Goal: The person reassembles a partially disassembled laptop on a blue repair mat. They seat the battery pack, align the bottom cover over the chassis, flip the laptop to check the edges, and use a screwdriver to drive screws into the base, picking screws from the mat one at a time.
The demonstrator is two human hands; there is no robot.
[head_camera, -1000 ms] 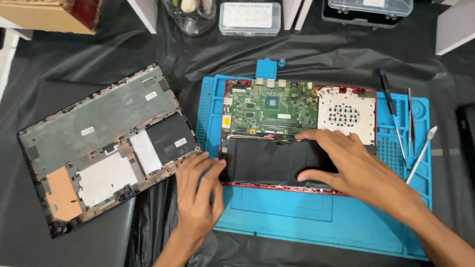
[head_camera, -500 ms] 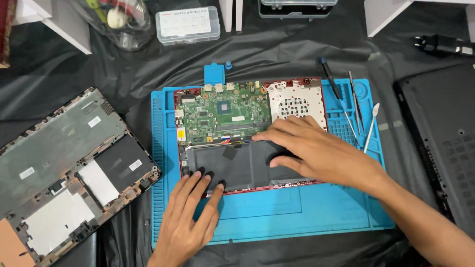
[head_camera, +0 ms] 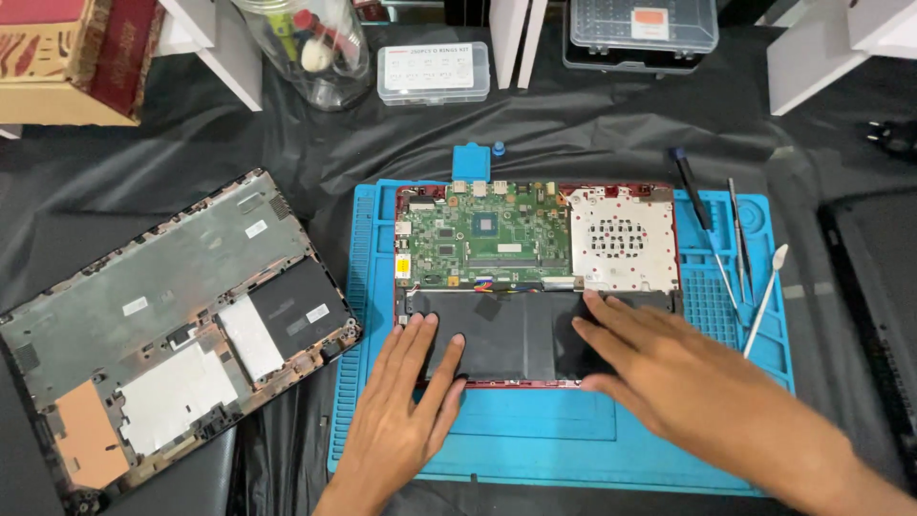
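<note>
The laptop [head_camera: 535, 277] lies opened on the blue mat [head_camera: 573, 440], its bottom cover [head_camera: 172, 325] already off and set well to the left. The black battery [head_camera: 506, 334] sits in the near half, not yet lifted out. Left hand [head_camera: 406, 411] and right hand [head_camera: 669, 373] press flat on it, fingers spread, gripping nothing. Tools [head_camera: 735, 248] lie at right.

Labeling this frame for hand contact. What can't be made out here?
- Head view: the black battery is partly covered by the left hand and right hand, so any grip under the palms is hidden.
- Parts on the green circuit board: too small to tell.
- Jar and dark slab at right: cut off by the frame edges.
- Lower-case panel: bottom-left corner cropped.
</note>
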